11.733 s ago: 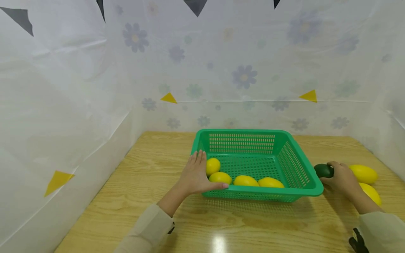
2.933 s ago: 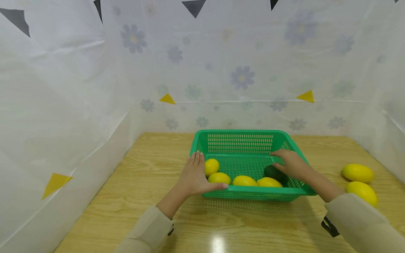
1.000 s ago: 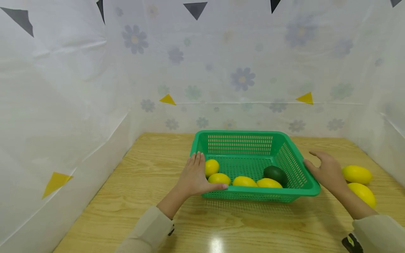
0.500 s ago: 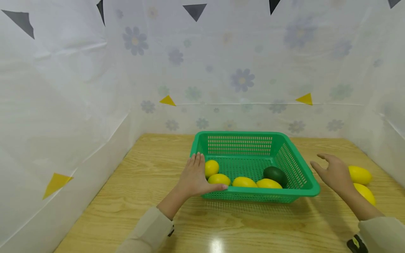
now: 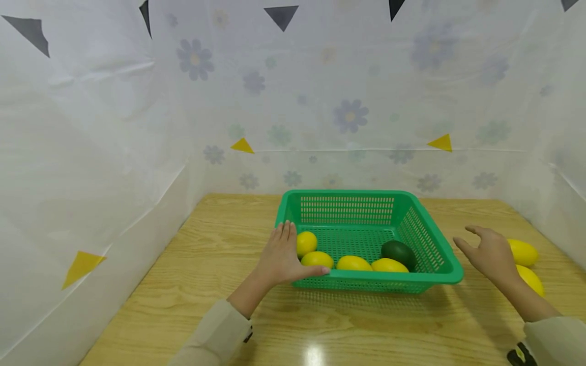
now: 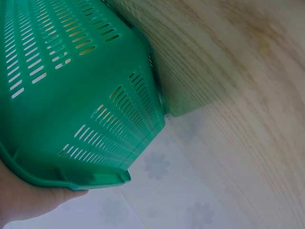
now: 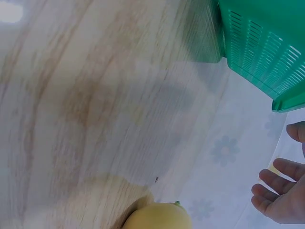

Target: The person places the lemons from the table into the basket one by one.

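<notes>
My left hand point(image 5: 280, 259) lies with straight fingers over the left front corner of a green plastic basket point(image 5: 348, 193), its thumb along the front rim. In the left wrist view, part of that hand point(image 6: 28, 200) shows against the rim. Several lemons point(image 5: 317, 260) lie along the basket's left and front sides, with a dark green avocado point(image 5: 398, 254) at the right front. Holding nothing, my right hand point(image 5: 492, 254) hovers right of the basket, thumb and fingers spread apart. It partly covers two larger yellow fruits point(image 5: 524, 253) on the table; one yellow fruit point(image 7: 157, 217) shows a green stem.
The wooden table point(image 5: 192, 284) carries the basket and the loose fruit. White floral sheeting point(image 5: 302, 101) stands upright behind it and along both sides. Dark and yellow triangles point(image 5: 440, 143) are on the sheeting.
The right hand held the avocado beside the basket, then let it go inside at the right front. Since then it has drawn back rightward over the rim. The left hand has stayed put.
</notes>
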`<state>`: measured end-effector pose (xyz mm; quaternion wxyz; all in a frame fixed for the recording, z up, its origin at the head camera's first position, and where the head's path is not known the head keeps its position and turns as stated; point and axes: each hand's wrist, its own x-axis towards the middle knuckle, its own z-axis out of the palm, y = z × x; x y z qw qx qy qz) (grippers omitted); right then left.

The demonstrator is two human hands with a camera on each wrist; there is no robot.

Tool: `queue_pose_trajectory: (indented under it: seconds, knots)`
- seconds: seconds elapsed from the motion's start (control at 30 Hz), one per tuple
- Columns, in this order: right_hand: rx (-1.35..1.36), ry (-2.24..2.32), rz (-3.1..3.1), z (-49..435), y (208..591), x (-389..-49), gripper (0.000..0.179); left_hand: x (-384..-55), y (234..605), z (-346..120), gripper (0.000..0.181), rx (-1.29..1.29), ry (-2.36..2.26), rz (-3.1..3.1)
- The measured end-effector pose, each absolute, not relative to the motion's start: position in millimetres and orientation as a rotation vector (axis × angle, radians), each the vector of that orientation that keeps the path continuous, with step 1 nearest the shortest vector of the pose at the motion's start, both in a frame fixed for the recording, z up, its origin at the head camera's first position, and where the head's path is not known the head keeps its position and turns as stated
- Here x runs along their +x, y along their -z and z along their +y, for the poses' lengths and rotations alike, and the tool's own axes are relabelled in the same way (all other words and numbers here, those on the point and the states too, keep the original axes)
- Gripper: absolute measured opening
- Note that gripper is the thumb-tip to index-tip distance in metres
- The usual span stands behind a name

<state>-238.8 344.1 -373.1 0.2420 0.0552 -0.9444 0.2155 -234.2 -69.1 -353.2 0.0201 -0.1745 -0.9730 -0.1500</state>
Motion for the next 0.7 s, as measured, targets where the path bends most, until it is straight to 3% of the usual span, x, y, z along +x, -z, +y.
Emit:
queue_pose_trajectory:
  seconds: [0.7]
  knots:
    - [0.053,-0.633,-2.686,365,379,-228,0.060,-235,354,-69,0.115,-0.545,0.463,-3.017]
